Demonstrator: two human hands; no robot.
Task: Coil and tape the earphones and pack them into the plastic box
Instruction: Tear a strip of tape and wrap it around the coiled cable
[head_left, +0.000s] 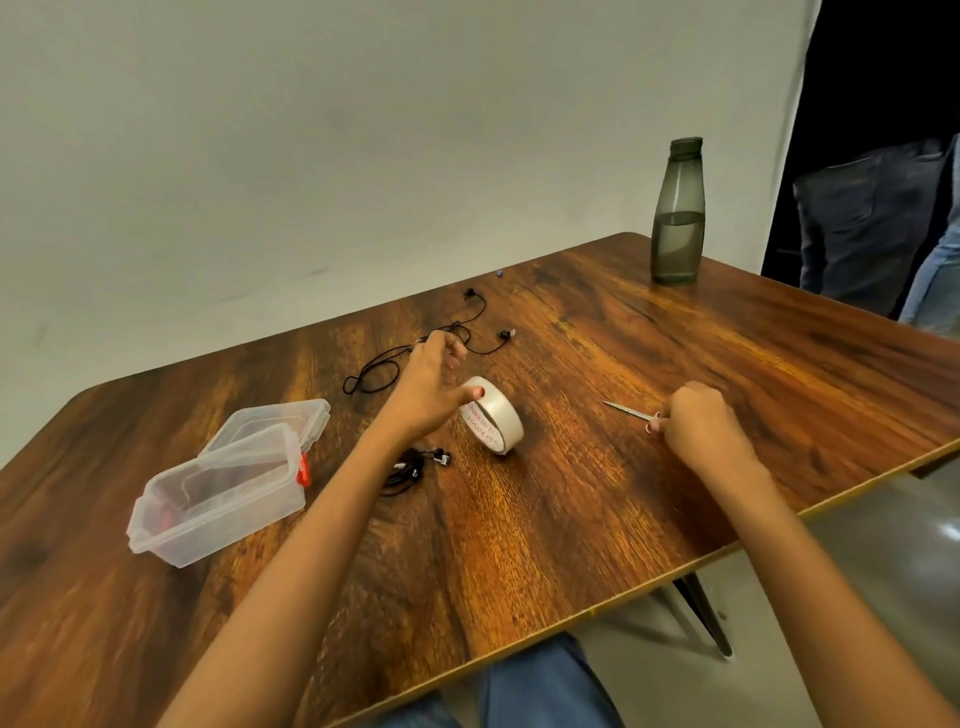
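Loose black earphones (470, 325) lie spread out at the far side of the wooden table (571, 519). My left hand (428, 382) reaches over them; its curled fingers close on the cable, and its thumb touches the top of a clear tape roll (493, 423) standing on its edge. A second pair of earphones (410, 470), coiled into a bundle, lies beside my left forearm. The clear plastic box (218, 501) with red latches stands open at the left, its lid (275, 418) folded back. My right hand (696, 423) grips small scissors (631, 411), blades pointing left.
A dark, half-filled bottle (678, 213) stands at the table's far right corner. A person in jeans (872, 223) stands beyond that corner. The table's near edge runs diagonally on the right, with a table leg (706, 618) below it. A white wall is behind.
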